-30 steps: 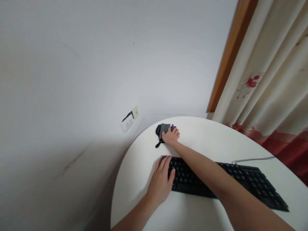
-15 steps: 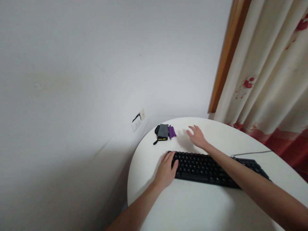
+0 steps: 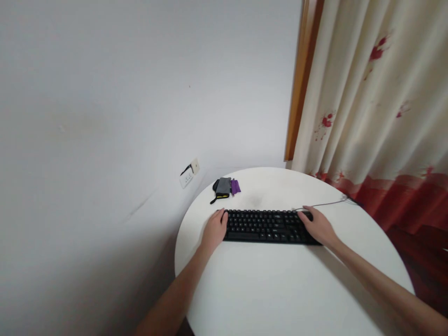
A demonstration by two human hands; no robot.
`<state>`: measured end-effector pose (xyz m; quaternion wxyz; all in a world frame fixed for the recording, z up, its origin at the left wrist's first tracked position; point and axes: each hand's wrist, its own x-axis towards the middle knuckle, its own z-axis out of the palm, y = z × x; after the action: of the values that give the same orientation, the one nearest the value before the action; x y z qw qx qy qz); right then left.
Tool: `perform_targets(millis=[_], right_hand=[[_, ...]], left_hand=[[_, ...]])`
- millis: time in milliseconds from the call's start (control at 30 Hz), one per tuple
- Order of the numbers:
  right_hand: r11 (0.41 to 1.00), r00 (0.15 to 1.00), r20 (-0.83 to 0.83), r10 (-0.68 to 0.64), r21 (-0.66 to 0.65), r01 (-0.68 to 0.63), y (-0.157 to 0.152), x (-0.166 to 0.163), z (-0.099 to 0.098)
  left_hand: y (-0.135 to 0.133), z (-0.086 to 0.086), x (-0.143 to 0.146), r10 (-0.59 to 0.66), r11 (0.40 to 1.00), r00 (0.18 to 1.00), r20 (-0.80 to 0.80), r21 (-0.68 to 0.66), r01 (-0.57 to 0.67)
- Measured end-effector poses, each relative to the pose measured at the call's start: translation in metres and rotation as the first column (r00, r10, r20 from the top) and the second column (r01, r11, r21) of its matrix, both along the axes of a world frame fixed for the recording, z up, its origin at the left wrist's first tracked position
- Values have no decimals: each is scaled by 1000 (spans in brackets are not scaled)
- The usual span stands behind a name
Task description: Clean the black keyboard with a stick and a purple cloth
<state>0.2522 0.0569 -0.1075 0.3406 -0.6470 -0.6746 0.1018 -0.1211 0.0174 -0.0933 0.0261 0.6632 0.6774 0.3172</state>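
Observation:
A black keyboard [image 3: 266, 226] lies across the middle of a round white table [image 3: 280, 289]. My left hand [image 3: 214, 229] grips the keyboard's left end, fingers curled over its edge. At the right end my right hand [image 3: 318, 226] lies over the keys and edge, fingers bent around it. A thin grey cable [image 3: 325, 203] runs from the keyboard toward the right. Near the table's far left rim sit a grey and black pouch [image 3: 221, 187] and a small purple thing [image 3: 235, 186], well apart from both hands.
A white wall stands behind and to the left, with a socket plate [image 3: 189, 173] low down. A wooden frame [image 3: 297, 84] and a cream curtain with red flowers [image 3: 378, 107] hang at the right, close to the table's far right rim.
My right hand left the pouch and purple thing at the far rim and came back to the keyboard's right end. The keyboard now lies straighter across the table.

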Motion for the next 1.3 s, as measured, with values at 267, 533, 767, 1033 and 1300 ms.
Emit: perform_targets(millis=[267,533,767,1033,1300], right_hand=[[976,961,-172,216,57,-209,9,-85,8],[965,964,-138,227,168,-203,-6,-49,-15],[946,923,317,217,164,-278,-35,11,-41],[980,888,441,133,74,-184,-38,6,-36],[978,945,278,172,69,-198,-38,5,-30]], left_hand=[[7,12,-88,251,964,967,51,-105,-245],[-28,29,12,-123,978,983,-138,152,144],[-116,23,110,-739,671,644,-198,-300,678],[-109,22,104,-753,652,643,-141,-290,700],[-33,24,-16,111,961,993,34,253,-116]])
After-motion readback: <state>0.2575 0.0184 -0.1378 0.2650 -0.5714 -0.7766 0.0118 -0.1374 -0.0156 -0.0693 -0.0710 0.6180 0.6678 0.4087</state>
